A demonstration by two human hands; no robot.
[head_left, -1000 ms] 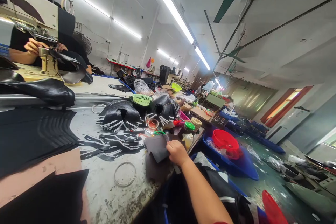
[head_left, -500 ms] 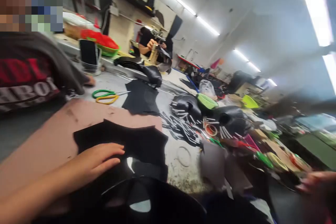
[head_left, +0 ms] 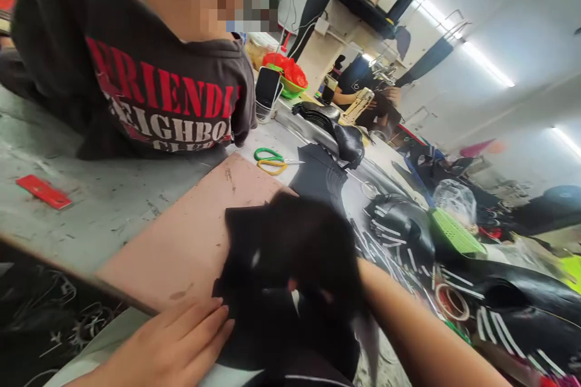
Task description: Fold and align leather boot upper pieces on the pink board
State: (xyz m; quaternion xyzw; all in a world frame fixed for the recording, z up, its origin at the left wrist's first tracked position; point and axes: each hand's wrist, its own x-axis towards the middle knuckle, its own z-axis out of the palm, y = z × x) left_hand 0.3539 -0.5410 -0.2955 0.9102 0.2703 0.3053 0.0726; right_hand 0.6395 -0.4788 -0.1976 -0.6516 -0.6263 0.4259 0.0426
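My left hand lies with its fingers stretched out, the fingertips on the left edge of a glossy black leather-like piece at the front of the pink board. From the right, my right forearm reaches in over the work. A dark cut piece, smeared by motion, hangs from my right hand above the black one. That dark piece hides most of the right hand; only small bits of fingertip show beneath it.
Scissors with green and yellow handles lie beyond the board, beside a stack of black pieces. A person in a dark shirt sits at the left. Black pieces with white strips and a tape roll lie right.
My view has swung left. My right hand has come from the far right to the middle, bringing a dark piece over the black one. My left hand has shifted to its near left edge.
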